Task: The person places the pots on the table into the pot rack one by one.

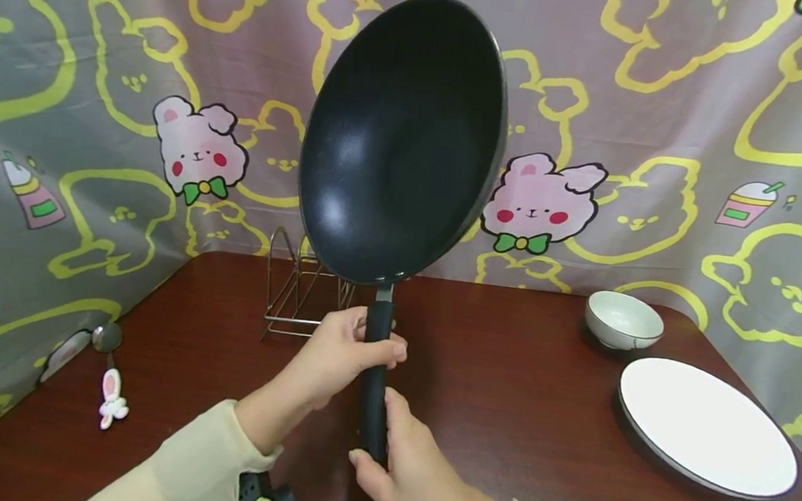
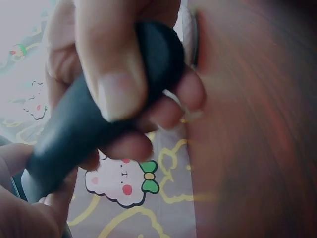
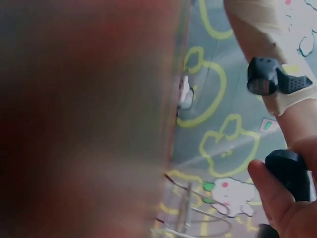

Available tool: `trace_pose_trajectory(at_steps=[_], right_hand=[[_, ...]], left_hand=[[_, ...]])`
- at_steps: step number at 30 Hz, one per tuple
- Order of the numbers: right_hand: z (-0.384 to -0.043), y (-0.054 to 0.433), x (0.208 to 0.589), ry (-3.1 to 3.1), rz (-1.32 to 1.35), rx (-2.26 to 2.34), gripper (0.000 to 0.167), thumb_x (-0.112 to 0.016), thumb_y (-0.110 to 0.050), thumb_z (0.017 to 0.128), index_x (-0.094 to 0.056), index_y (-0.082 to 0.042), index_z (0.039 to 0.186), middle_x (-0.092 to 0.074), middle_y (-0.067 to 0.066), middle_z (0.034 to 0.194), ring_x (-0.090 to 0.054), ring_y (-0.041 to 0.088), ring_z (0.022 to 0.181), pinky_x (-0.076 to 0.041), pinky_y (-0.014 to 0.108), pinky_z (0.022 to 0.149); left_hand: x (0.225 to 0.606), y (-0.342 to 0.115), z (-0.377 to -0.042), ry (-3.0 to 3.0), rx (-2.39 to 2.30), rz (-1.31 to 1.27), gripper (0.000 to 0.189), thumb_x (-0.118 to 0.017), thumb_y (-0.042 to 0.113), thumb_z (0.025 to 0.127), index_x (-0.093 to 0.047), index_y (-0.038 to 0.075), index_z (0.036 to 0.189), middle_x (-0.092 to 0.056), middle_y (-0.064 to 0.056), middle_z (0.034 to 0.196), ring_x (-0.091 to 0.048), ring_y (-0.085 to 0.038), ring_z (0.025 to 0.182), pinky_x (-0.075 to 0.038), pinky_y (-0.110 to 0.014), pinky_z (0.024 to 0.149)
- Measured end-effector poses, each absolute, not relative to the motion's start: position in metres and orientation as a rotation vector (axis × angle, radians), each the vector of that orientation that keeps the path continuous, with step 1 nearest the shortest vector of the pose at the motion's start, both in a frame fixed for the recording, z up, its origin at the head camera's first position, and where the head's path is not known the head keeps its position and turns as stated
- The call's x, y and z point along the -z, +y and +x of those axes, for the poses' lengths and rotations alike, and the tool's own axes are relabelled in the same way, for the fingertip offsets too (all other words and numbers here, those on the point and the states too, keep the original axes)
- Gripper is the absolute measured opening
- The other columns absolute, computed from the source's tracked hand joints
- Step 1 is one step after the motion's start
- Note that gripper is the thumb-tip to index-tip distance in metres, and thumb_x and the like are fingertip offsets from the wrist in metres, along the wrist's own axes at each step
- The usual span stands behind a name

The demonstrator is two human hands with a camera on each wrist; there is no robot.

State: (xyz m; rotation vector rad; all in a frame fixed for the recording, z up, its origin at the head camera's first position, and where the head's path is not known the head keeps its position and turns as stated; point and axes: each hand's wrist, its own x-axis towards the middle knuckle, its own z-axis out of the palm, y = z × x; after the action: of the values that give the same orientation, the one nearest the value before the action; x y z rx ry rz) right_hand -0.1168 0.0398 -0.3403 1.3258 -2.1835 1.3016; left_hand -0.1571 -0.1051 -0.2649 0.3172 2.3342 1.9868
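Observation:
A black frying pan (image 1: 411, 140) is raised above the table, tilted up with its dark inside toward me and its handle pointing down. My left hand (image 1: 345, 349) grips the upper handle just below the metal neck, thumb across the front. Lower down, my right hand (image 1: 418, 463) holds the handle's end between thumb and fingers. The left wrist view shows the black handle (image 2: 69, 131) close up, with fingers wrapped round its rounded end. In the right wrist view the handle's end (image 3: 287, 166) appears beside a finger, and much of that view is blurred.
Behind the pan stands a wire rack (image 1: 289, 304), partly hidden. At left lies a rabbit-handled spoon (image 1: 112, 396), beside a pale object (image 1: 65, 356) at the edge. A bowl (image 1: 624, 322) and white plate (image 1: 707, 428) sit at right on the brown table (image 1: 518, 388). Patterned cloth (image 1: 634, 128) hangs behind.

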Motion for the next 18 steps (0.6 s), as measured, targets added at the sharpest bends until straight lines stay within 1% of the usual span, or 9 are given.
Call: trace_pose_trajectory(at_steps=[3,6,9,12,15,18], right_hand=[[-0.118,0.036,0.338,-2.222,1.259,-1.212,0.057,-0.065,0.001,0.077,-0.032,0.01,0.123,-0.051,0.003,0.083,-0.047,0.003,0.067,-0.045,0.011,0.058],[-0.119,0.032,0.336,-2.27,1.219,-1.12,0.057,-0.066,0.001,0.075,-0.034,0.012,0.12,-0.051,0.004,0.081,-0.046,0.004,0.064,-0.043,0.011,0.055],[-0.121,0.029,0.336,-2.309,1.203,-1.009,0.056,-0.067,0.001,0.075,-0.035,0.013,0.119,-0.054,0.007,0.082,-0.051,0.007,0.066,-0.045,0.012,0.057],[-0.122,0.028,0.336,-2.33,1.202,-0.92,0.056,-0.068,0.001,0.075,-0.035,0.014,0.118,-0.056,0.01,0.085,-0.057,0.012,0.07,-0.048,0.013,0.059],[-0.124,0.027,0.337,-2.337,1.207,-0.853,0.056,-0.068,0.003,0.074,-0.036,0.013,0.118,-0.057,0.011,0.087,-0.061,0.016,0.073,-0.05,0.013,0.061],[-0.124,0.025,0.337,-2.347,1.232,-0.82,0.055,-0.068,0.005,0.074,-0.035,0.012,0.117,-0.055,0.01,0.086,-0.064,0.018,0.072,-0.048,0.009,0.061]], left_hand=[[0.263,-0.107,-0.158,2.287,-2.021,0.283,0.031,-0.065,0.006,0.082,-0.052,-0.005,0.108,-0.069,-0.016,0.096,-0.067,-0.02,0.082,-0.051,-0.033,0.082],[0.263,-0.11,-0.159,2.258,-2.056,0.261,0.032,-0.062,0.003,0.083,-0.05,-0.007,0.112,-0.066,-0.021,0.102,-0.067,-0.024,0.09,-0.051,-0.034,0.084],[0.264,-0.112,-0.159,2.235,-2.089,0.245,0.033,-0.058,-0.001,0.084,-0.047,-0.008,0.114,-0.064,-0.023,0.106,-0.065,-0.027,0.097,-0.05,-0.036,0.088],[0.266,-0.113,-0.159,2.225,-2.109,0.231,0.035,-0.056,-0.003,0.085,-0.044,-0.008,0.118,-0.062,-0.024,0.108,-0.063,-0.029,0.102,-0.046,-0.039,0.093],[0.267,-0.113,-0.159,2.223,-2.118,0.228,0.039,-0.053,-0.004,0.086,-0.04,-0.008,0.122,-0.06,-0.024,0.11,-0.062,-0.029,0.104,-0.043,-0.042,0.096],[0.269,-0.115,-0.159,2.213,-2.136,0.237,0.041,-0.052,-0.006,0.085,-0.037,-0.009,0.124,-0.059,-0.024,0.108,-0.063,-0.025,0.099,-0.044,-0.041,0.096]])
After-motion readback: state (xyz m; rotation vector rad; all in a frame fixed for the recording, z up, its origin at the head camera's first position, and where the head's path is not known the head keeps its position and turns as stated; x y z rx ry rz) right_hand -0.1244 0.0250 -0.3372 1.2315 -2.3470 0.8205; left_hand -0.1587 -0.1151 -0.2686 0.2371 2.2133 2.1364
